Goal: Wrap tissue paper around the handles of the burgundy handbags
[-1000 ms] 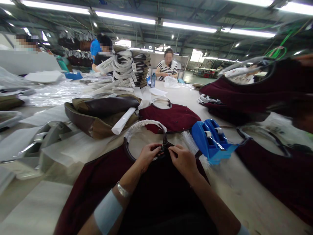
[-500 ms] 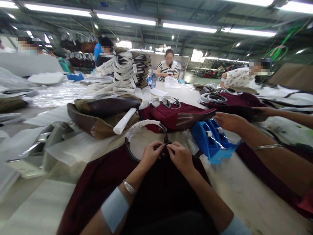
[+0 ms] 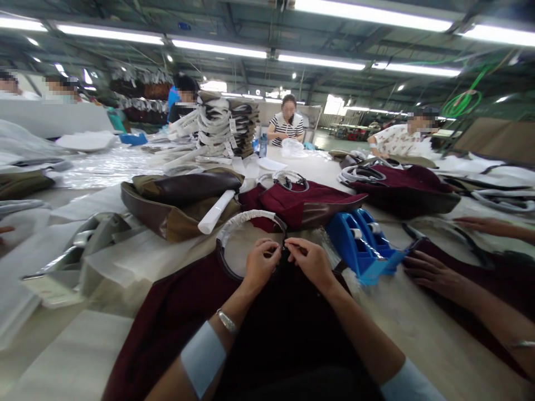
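Observation:
A dark maroon bag [image 3: 175, 312] lies in front of me, its ring-shaped handle [image 3: 246, 216] partly wrapped in white. My left hand [image 3: 262, 264] pinches at the base of the handle, beside its right end. Close on its right, my right hand [image 3: 307, 260] has thumb and forefinger pressed together at the same spot. Between the fingertips is something small and dark that I cannot make out. Just beyond the handle lie a red bag [image 3: 292, 200] and a roll of white paper [image 3: 216, 212].
A blue tape dispenser [image 3: 363, 245] stands right of my hands, a grey one [image 3: 83, 259] to the left. A brown and olive bag [image 3: 167, 200] lies behind. At the right, a co-worker's hands rest on another maroon bag [image 3: 443, 278]. Other people are across the table.
The co-worker's hands at the right have moved down and right onto the nearer maroon bag, away from the farther one. My fingertips have shifted slightly at the handle base.

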Tool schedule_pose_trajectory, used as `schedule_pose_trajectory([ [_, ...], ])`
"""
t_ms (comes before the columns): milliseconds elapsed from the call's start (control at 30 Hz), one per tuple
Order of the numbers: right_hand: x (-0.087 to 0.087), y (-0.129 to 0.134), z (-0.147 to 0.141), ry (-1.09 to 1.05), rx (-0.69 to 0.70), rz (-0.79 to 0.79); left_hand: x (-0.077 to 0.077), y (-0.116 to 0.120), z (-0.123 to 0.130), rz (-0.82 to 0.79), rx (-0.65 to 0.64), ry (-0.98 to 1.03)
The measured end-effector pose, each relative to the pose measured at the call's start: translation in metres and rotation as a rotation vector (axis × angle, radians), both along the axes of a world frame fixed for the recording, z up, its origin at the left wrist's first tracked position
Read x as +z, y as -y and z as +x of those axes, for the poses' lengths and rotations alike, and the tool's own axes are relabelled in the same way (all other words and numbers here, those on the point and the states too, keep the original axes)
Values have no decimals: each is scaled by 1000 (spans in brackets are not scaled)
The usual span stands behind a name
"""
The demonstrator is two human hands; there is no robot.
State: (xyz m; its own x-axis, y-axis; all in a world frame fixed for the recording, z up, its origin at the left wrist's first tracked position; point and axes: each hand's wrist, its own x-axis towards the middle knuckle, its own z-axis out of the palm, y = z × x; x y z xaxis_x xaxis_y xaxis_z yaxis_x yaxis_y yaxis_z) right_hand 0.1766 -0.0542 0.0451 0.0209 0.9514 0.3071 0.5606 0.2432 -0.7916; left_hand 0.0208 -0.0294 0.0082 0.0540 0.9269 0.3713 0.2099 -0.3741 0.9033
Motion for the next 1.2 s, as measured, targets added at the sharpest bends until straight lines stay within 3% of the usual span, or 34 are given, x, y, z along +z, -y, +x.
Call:
schedule_pose_trajectory([
  [100, -4, -1, -6, -106, 86, -58, 6, 4, -2, 119, 56, 21],
  [233, -15, -1, -5, -293, 127, -91, 7, 6, -1, 54, -81, 106],
  [300, -22, -3, -1, -418, 86, -95, 3, 3, 0, -1, -116, 142],
  [433, -34, -6, 8, -680, -54, -108, -6, -5, 2, -129, -55, 114],
  [533, -38, -6, 10, -733, -61, -116, -8, -4, 4, -158, -97, 34],
  [667, -36, -4, 11, -608, -48, -108, -9, 4, 7, -224, -334, 67],
  [733, -35, -3, 13, -509, -45, -107, -11, 5, 8, -253, -392, 37],
  [833, -35, -1, 16, -319, -40, -81, -16, 1, 6, -138, -269, -115],
  [967, -33, 2, 18, 14, 7, 70, -17, -7, 7, 41, -119, -239],
  [1200, -36, 4, 17, 229, -20, 153, -5, -28, 12, 212, -260, -587],
])
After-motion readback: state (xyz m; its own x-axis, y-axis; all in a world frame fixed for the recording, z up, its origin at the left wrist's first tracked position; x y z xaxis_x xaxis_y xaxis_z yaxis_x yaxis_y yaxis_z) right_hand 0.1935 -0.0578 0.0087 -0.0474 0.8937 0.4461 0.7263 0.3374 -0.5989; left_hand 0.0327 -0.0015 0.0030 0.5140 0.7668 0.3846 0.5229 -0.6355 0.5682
